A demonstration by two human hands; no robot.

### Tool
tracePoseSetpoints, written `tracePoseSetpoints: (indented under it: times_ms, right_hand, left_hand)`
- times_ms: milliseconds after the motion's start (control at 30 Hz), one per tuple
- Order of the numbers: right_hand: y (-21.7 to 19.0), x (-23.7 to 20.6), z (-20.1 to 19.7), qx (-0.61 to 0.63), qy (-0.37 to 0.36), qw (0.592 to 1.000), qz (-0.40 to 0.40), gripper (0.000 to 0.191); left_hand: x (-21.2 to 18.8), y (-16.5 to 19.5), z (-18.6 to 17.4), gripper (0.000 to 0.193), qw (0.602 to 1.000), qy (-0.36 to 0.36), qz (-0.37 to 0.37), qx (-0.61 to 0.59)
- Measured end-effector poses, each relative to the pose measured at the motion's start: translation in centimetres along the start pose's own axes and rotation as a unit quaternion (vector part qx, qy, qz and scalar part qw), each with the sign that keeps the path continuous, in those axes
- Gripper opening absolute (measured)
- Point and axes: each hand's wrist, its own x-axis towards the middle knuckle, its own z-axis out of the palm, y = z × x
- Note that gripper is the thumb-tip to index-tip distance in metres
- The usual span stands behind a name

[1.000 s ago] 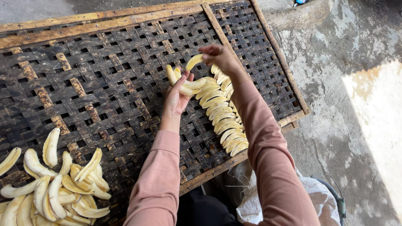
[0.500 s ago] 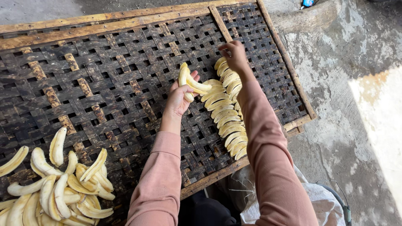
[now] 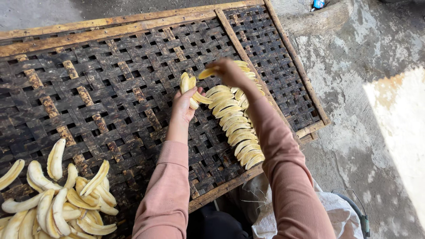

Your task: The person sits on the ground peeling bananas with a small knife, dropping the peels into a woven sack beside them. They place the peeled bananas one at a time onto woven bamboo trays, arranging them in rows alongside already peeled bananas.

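Observation:
My left hand [image 3: 185, 102] holds a small bunch of peeled banana slices [image 3: 189, 88] above the dark woven drying rack [image 3: 102, 88]. My right hand [image 3: 226, 71] grips a single banana slice [image 3: 207, 72] just right of that bunch, over the far end of a neat overlapping row of slices [image 3: 234, 119] that runs down toward the rack's near edge. Both arms wear pink sleeves.
A loose heap of peeled banana halves [image 3: 57, 194] lies on the rack at the lower left. The rack has a wooden frame [image 3: 110, 26] and rests on rough concrete ground [image 3: 372, 79]. A white sack [image 3: 336, 212] sits by my legs. A small blue object [image 3: 318, 4] lies at the top.
My right hand drew back from the far end of the row toward my left hand and now holds a single slice. The left hand stayed roughly in place with its bunch.

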Motion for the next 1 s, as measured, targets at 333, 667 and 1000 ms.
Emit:
tracePoseSetpoints:
  times_ms: [333, 667, 1000]
  right_hand:
    - [7.8, 4.8, -2.5, 0.014, 0.006, 0.987, 0.159, 0.012]
    - [1.4, 3.1, 0.1, 0.351, -0.102, 0.929, 0.049, 0.045]
    - [6.1, 4.3, -1.0, 0.417, 0.090, 0.886, 0.181, 0.013]
  left_hand:
    - [-0.1, 1.6, -0.1, 0.042, 0.991, 0.024, 0.037, 0.127]
    - [1.4, 0.8, -0.7, 0.042, 0.991, 0.025, 0.069, 0.111]
    - [1.0, 0.1, -0.3, 0.046, 0.996, 0.052, 0.055, -0.053]
